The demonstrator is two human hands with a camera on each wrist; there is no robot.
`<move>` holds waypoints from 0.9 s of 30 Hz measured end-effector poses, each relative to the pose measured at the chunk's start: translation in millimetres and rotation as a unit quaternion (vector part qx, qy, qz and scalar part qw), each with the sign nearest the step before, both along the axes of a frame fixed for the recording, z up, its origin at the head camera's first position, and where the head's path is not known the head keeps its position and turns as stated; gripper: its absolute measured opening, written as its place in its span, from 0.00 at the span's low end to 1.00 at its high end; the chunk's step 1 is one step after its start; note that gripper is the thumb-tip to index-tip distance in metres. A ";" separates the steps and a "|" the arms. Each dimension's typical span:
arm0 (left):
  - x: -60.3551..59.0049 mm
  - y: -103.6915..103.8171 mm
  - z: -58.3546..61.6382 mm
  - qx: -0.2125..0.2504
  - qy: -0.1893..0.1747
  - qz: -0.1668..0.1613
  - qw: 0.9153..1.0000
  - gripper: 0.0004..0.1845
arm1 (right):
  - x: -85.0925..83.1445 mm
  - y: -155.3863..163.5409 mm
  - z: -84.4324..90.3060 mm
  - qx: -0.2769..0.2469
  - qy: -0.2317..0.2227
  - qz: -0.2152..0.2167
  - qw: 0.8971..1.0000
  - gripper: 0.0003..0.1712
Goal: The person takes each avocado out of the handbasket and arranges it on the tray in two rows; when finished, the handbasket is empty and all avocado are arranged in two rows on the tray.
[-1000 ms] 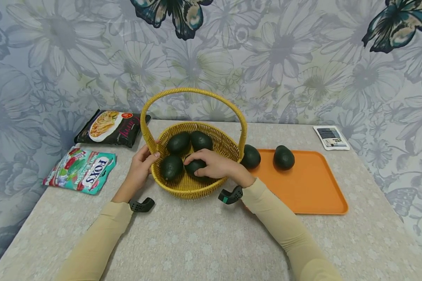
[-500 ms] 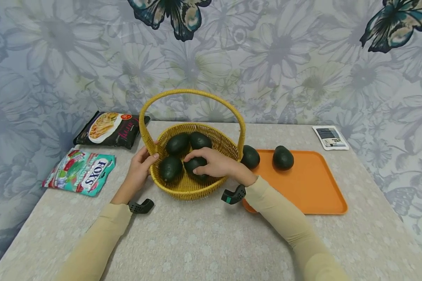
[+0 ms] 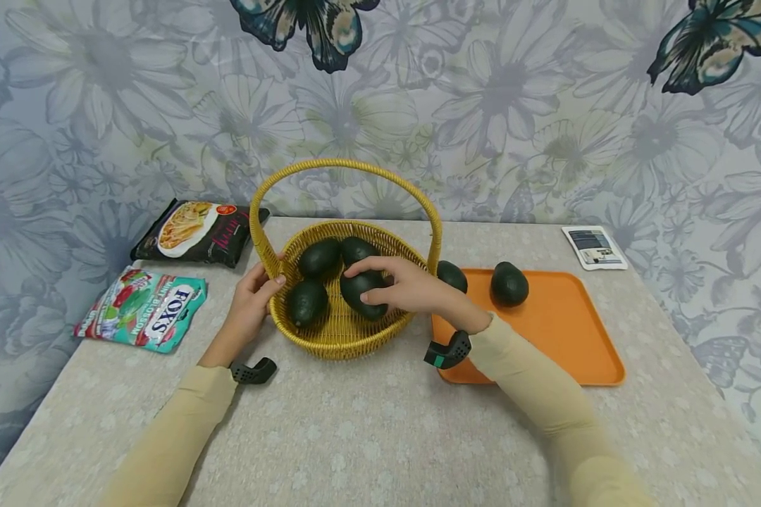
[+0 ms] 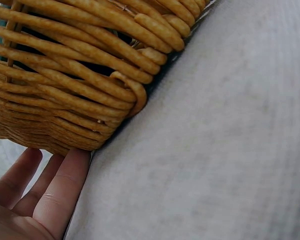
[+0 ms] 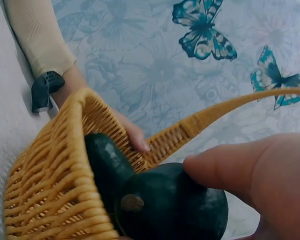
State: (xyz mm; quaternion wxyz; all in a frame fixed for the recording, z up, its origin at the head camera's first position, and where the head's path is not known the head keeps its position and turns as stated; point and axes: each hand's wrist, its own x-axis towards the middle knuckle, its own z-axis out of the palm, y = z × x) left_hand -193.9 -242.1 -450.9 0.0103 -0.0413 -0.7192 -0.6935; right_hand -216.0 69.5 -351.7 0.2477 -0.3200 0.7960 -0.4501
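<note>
In the head view my left hand (image 3: 249,304) grips the left side of a yellow wicker basket (image 3: 339,349) near the handle's base, thumb on the rim. The left wrist view shows its fingers (image 4: 60,195) against the woven wall. My right hand (image 3: 412,287) holds a dark green avocado (image 3: 359,293) over the right half of the basket, with its thumb and fingers around the fruit. Several more avocados lie inside, including one at front left (image 3: 307,303) and one at back left (image 3: 320,258). In the right wrist view the held avocado (image 5: 165,205) overlaps another avocado (image 5: 107,162).
An orange tray (image 3: 564,338) lies on the right, bearing an avocado (image 3: 509,284); another avocado (image 3: 452,275) sits by its left edge, partly behind the basket handle. On the left are a black food packet (image 3: 193,232) and a FOX'S bag (image 3: 146,308). A white packet (image 3: 594,248) lies back right.
My right hand has lifted the avocado a little up from the basket's bottom and drawn slightly to the right. The left hand keeps its place on the basket.
</note>
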 end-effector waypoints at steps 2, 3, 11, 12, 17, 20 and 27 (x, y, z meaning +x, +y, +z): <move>0.0 0.3 0.0 0.001 0.000 0.001 1.000 0.29 | 2.4 4.9 5.1 -0.007 -0.003 0.005 1.000 0.25; -0.1 0.3 -0.1 0.002 0.000 0.001 1.000 0.29 | 3.6 7.4 7.8 -0.009 -0.003 0.008 1.000 0.25; -0.9 0.7 -0.1 -0.010 -0.004 0.003 1.000 0.29 | 12.9 31.2 24.4 -0.025 0.019 0.049 0.998 0.25; -1.0 0.8 -0.3 -0.009 -0.004 0.003 1.000 0.29 | 14.3 34.8 25.7 -0.031 0.021 0.056 0.998 0.25; -0.8 1.1 -1.0 0.002 -0.002 0.001 1.000 0.29 | 20.9 55.1 28.9 -0.055 0.011 0.096 0.994 0.24; -0.5 1.6 -0.5 -0.004 -0.003 0.003 1.000 0.29 | 25.1 70.5 30.0 -0.045 0.014 0.106 0.993 0.24; 0.0 1.3 0.7 -0.008 -0.001 0.004 1.000 0.29 | 32.1 110.1 29.3 -0.017 0.052 0.090 0.994 0.23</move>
